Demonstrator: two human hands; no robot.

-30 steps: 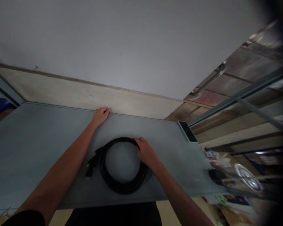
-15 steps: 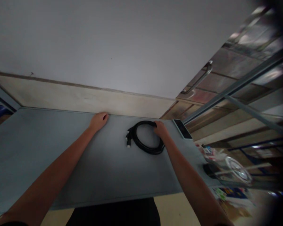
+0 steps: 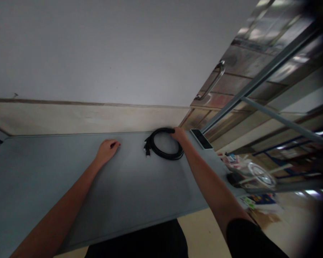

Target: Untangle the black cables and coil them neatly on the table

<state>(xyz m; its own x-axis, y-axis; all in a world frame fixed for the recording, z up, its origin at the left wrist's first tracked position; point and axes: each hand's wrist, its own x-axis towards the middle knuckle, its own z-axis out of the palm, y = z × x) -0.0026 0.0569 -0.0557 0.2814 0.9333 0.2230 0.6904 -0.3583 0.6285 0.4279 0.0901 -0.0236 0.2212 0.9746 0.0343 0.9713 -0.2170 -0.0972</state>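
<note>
A coiled black cable [image 3: 167,156] lies on the grey table [image 3: 129,193], its plug ends at the coil's left side. My right hand [image 3: 179,135] grips the coil at its upper right, fingers closed round it. To the left of the cable, my left hand [image 3: 107,149] rests on the table with its fingers curled in, and nothing shows in it. Just right of my right hand is a flat dark device with a pale rim [image 3: 201,139], which nobody touches.
Behind the table rises a pale wall [image 3: 110,53]. A metal handle [image 3: 211,82] and a grey metal frame [image 3: 231,104] stand at the right. Beyond the table's right end are a round fan-like object [image 3: 261,175] and blurred bags.
The view has shifted and tilted. My left hand has drawn back a little from the table's rear edge. The cable coil, still in my right hand, now lies nearer that edge.
</note>
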